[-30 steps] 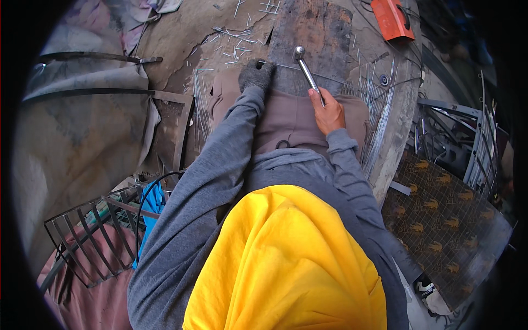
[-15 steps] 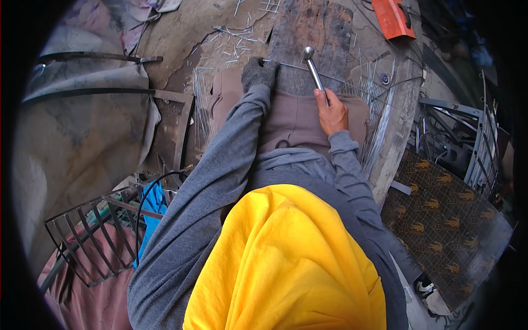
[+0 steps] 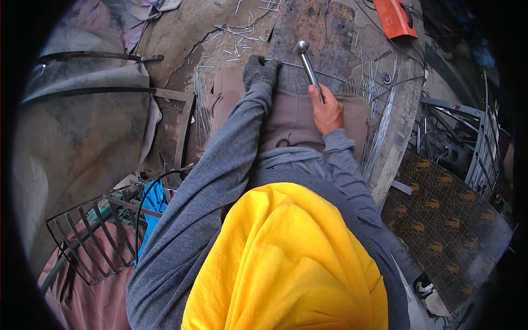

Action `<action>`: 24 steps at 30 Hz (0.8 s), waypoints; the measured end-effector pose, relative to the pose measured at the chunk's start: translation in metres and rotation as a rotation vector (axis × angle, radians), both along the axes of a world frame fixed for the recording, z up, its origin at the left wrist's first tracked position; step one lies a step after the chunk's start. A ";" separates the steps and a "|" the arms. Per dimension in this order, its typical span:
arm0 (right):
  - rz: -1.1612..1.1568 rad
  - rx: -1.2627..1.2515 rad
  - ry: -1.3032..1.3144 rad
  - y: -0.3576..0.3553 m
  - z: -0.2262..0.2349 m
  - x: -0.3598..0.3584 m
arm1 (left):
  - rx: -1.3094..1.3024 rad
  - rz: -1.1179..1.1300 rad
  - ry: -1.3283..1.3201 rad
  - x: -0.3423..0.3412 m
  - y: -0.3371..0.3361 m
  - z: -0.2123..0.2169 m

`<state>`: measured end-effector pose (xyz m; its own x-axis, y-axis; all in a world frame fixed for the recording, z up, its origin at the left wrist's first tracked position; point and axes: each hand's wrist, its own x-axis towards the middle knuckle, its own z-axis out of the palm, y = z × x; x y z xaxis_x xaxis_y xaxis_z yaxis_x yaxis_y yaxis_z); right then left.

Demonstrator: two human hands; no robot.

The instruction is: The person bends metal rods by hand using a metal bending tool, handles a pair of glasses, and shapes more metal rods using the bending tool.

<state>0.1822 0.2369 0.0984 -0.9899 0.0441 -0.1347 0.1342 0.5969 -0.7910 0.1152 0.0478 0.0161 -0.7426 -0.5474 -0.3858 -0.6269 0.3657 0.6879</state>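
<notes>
Seen from above, a person in grey sleeves and a yellow hood sits at a dark, rusty metal block [image 3: 313, 33] set on a dusty concrete surface. Their right hand [image 3: 328, 110], bare, is closed around the lower end of a hammer [image 3: 308, 65], whose shiny steel handle runs up and slightly left to a small rounded head that sits over the block. Their left hand [image 3: 259, 70], in a dark grey knitted glove, is curled and pressing down at the block's left edge, seemingly pinching one end of a thin wire [image 3: 300, 67] that runs rightwards across the block under the hammer; the glove hides exactly how the fingers close. Many short wire offcuts [image 3: 242, 33] lie scattered on the concrete beyond and to the left of the glove. A wire mesh panel [image 3: 379, 104] leans just right of the lap, an orange tool case [image 3: 395, 17] lies at the top right, and a dark metal rack [image 3: 93, 236] stands at the lower left. The hammer looks all steel, so probably stiff, head-heavy and smooth enough to slip; gripping low on the handle suits it. The wire looks light, springy and sharp-ended, likely to jump when struck, so pinning it close to the block with the gloved hand seems wise.
</notes>
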 end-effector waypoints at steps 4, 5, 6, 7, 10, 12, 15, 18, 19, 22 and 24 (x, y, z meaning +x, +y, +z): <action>0.018 0.059 -0.043 -0.003 -0.009 0.003 | -0.019 -0.007 -0.006 -0.002 0.001 -0.002; 0.017 0.060 -0.044 -0.002 -0.014 0.002 | -0.023 -0.015 -0.015 -0.003 0.001 -0.002; 0.053 0.105 -0.100 0.000 -0.019 0.002 | -0.026 -0.025 -0.023 -0.003 0.002 -0.002; 0.094 0.147 -0.156 -0.003 -0.017 -0.001 | -0.028 -0.021 -0.023 -0.003 0.000 -0.001; 0.039 0.073 -0.087 -0.008 -0.007 0.006 | -0.061 -0.033 -0.039 -0.002 -0.001 -0.002; 0.036 0.109 -0.107 -0.008 -0.010 0.006 | -0.045 -0.036 -0.028 -0.003 0.001 -0.003; 0.050 0.155 -0.157 -0.002 -0.012 -0.002 | -0.057 -0.035 -0.034 -0.005 0.003 0.000; 0.047 0.135 -0.139 0.002 -0.004 -0.006 | -0.026 -0.022 -0.016 -0.002 0.002 0.004; 0.019 0.107 -0.096 0.004 0.001 -0.003 | -0.024 -0.020 -0.018 -0.002 0.002 0.005; -0.047 0.114 -0.009 0.008 0.007 0.002 | -0.037 -0.025 -0.030 -0.003 0.002 0.008; -0.039 0.120 -0.034 0.009 0.012 0.004 | -0.062 -0.019 -0.045 -0.003 0.002 0.006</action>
<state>0.1860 0.2462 0.1100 -0.9821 0.1004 -0.1591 0.1844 0.6810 -0.7087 0.1122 0.0494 0.0226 -0.7360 -0.5569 -0.3850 -0.6492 0.4191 0.6347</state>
